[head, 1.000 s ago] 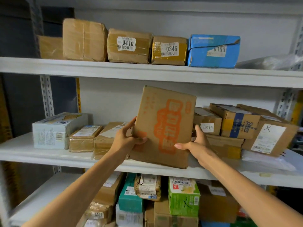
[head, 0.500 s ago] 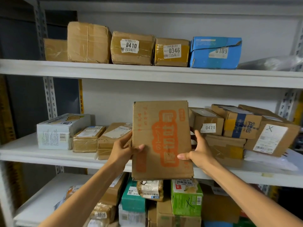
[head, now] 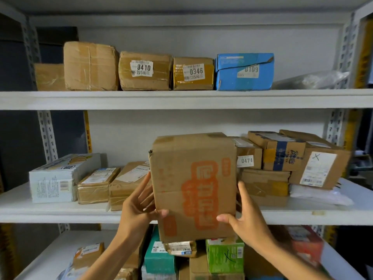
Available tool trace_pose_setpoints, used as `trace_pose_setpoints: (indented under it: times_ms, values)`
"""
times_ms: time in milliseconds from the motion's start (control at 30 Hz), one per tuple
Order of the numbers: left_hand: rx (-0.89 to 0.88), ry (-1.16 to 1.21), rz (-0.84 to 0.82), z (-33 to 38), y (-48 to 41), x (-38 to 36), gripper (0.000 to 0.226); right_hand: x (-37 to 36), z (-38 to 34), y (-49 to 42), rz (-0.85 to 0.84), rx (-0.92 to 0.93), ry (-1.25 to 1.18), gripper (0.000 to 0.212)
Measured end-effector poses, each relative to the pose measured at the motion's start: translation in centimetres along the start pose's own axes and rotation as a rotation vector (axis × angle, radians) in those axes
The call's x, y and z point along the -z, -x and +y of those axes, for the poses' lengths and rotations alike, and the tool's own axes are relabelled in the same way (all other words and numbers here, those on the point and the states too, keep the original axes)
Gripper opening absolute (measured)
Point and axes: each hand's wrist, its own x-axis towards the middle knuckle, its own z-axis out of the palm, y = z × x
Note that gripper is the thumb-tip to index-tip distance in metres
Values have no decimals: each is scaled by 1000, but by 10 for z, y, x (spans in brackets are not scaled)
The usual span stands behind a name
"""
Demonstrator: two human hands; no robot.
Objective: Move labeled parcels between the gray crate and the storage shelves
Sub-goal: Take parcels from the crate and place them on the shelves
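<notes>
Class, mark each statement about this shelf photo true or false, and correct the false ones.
1. The left hand and right hand hold the printed box. True.
2. The blue box sits on the middle shelf. False: it sits on the top shelf, right of parcel 0346.
3. Right of the printed box is parcel 0474. True.
4. The green box carries label 0410. False: parcel 0410 is brown, on the top shelf; the green box bears a drawn X.

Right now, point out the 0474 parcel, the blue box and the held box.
0474 parcel (head: 245,161): head view, white number label.
blue box (head: 230,80): head view, front face.
held box (head: 201,195): head view, orange print.
</notes>
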Motion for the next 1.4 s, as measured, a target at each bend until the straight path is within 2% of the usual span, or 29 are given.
trace_pose_setpoints:
  times_ms: [67,133,233,333,467,567,700,833,967,1033,1200,1400]
  values:
    - [-33,-86,-2,-3,5,0,115,1,2,8,41,-18,27,110]
    - [-50,-136,14,-7,6,-1,104,4,0,11,64,-3,28,105]
    - [-29,-137,30,-11,6,-5,91,6,-1,9,84,84,69,96]
    - [-20,-139,-17,-7,7,-12,82,3,6,5,106,100,67,96]
    - [-30,-51,-57,7,10,-24,78,5,16,-3,206,60,10,63]
    - [-21,-20,-42,16,8,-24,72,8,21,-8,265,41,-61,56]
    - [-23,-49,-31,20,5,-24,62,9,19,-10,244,76,-59,52]
    - [-22,-53,-42,21,3,-21,67,10,9,-6,255,78,-136,50]
    - [-47,-150,-77,28,2,-26,93,21,2,-20,222,-16,-330,71]
    - [-67,-172,-119,35,2,-30,97,28,4,-29,176,-56,-457,75]
    - [-148,-319,-249,48,6,-36,100,39,8,-39,31,-155,-782,68]
    - [-162,-342,-290,49,6,-37,98,41,17,-35,-12,-177,-796,58]
